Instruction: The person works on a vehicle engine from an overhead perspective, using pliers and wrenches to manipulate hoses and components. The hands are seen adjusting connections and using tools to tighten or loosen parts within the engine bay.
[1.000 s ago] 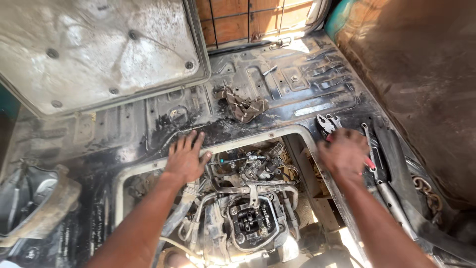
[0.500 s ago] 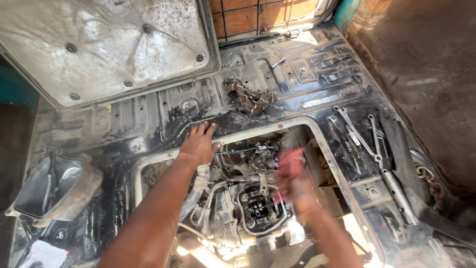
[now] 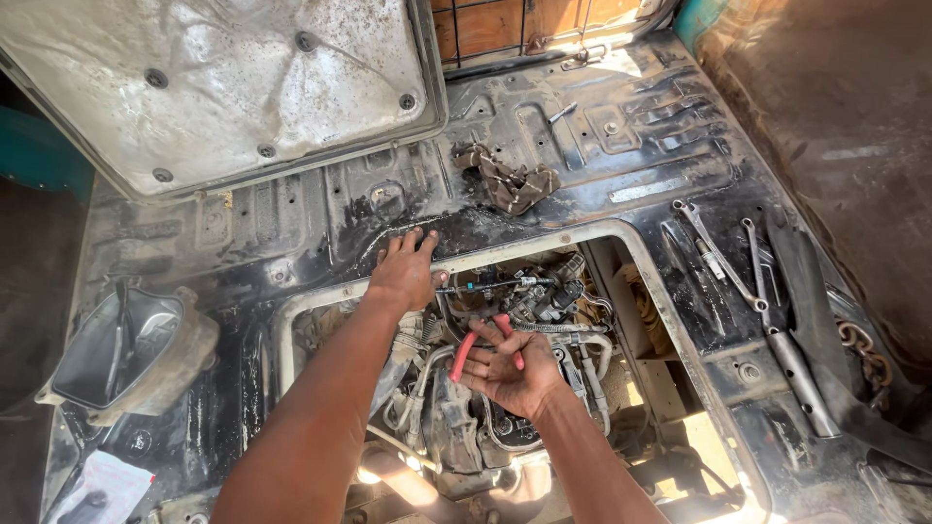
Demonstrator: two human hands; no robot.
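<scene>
The person is leaning over a big rectangular opening (image 3: 680, 320) cut into a grimy metal floor panel (image 3: 291, 223), with engine parts, hoses and cables packed tight down inside it. There's not much free room in there; the only real gap is on the right side of the hole, where sunlit ground shows through.

The left hand (image 3: 403, 272) is spread flat, palm down, on the far rim of the opening, holding nothing. The right hand (image 3: 510, 369) is down over the engine, palm up, fingers curled around red-handled pliers (image 3: 481, 342). The plier tips are lost among the hoses, so what they touch can't be made out.

On the floor to the right lie a few long wrenches (image 3: 738, 272), well apart from both hands. A crumpled rag (image 3: 510, 180) sits beyond the far rim. At far left a raised lid (image 3: 214, 82) is cut off by the frame, and a greasy funnel-like container (image 3: 126, 349) sits at left, contents too dark to tell.
</scene>
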